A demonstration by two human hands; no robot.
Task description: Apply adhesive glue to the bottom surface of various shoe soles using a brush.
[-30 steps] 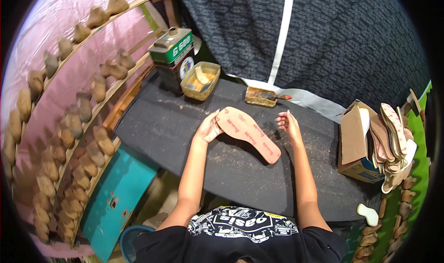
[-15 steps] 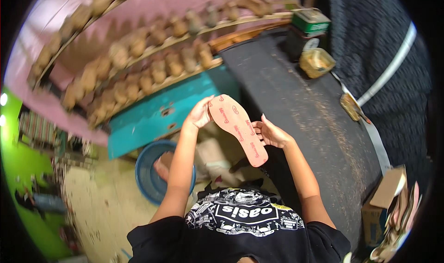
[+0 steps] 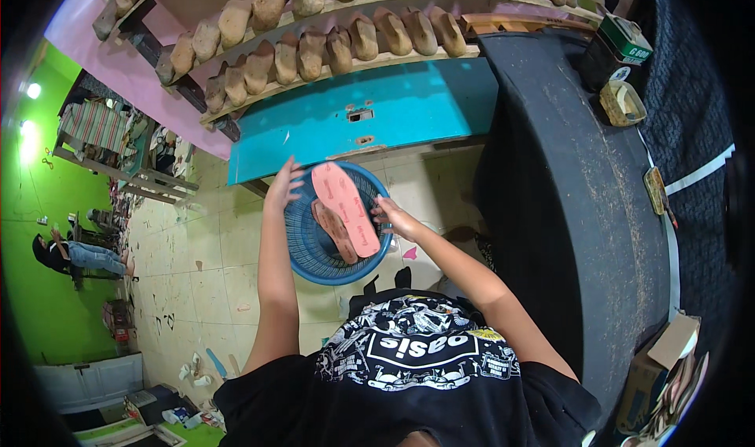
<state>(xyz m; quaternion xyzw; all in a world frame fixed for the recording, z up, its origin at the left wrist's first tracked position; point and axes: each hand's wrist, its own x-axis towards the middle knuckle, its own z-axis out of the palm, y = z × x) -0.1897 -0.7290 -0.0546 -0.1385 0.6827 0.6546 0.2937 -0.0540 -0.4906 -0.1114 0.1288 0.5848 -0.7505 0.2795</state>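
Over the blue plastic basket (image 3: 311, 250) on the tiled floor (image 3: 204, 274), I've got both hands on a pink shoe sole (image 3: 346, 207) — left hand (image 3: 283, 189) pinching the toe end with fingers spread, right hand (image 3: 393, 217) gripping the long edge near the heel. So both hands are closed on that sole, holding it flat and tilted a bit, just above the basket's rim. Down inside the basket lies a second, browner sole (image 3: 334, 231), partly hidden under the one I'm holding. Right behind the basket is a turquoise panel (image 3: 377, 113), and above that run wooden racks lined with tan shoe lasts (image 3: 314, 50), row after row. Off to the right sits the dark workbench (image 3: 582, 211) with a green tin (image 3: 625, 46) and a small yellowish tub (image 3: 623, 103) at its far end, plus a cardboard box (image 3: 657, 368) stuffed with more cut soles down by the near corner. Another person (image 3: 71, 254) stands well away by the green wall — nowhere near my hands.
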